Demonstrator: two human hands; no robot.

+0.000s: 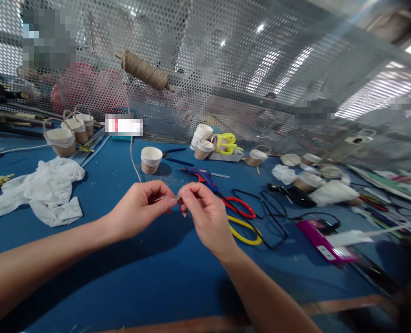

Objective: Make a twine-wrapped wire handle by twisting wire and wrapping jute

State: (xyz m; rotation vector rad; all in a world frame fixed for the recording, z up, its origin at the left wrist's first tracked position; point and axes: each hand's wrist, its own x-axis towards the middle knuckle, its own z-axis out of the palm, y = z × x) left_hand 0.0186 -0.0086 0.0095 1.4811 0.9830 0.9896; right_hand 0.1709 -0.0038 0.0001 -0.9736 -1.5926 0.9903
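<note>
Both hands meet above the blue table, pinching a piece of thin brown twine (165, 198) between thumbs and fingertips. My left hand (143, 206) is closed on it from the left, and a short end shows along the thumb. From the right, my right hand (205, 215) grips it too, the fingers partly hiding it. A strand runs down behind my left hand from a twine spool (144, 70) mounted on the mesh panel. Just beyond the hands stands a small white-lined cup (151, 162) wrapped in brown, with no handle visible.
Beyond my right hand lie a blue glue gun (201, 176), pliers (175, 156) and scissors with red and yellow handles (245, 230). White cloth (49, 189) and handled cups (61, 142) are at left. A magenta device (326, 243) and more cups (307, 181) sit at right.
</note>
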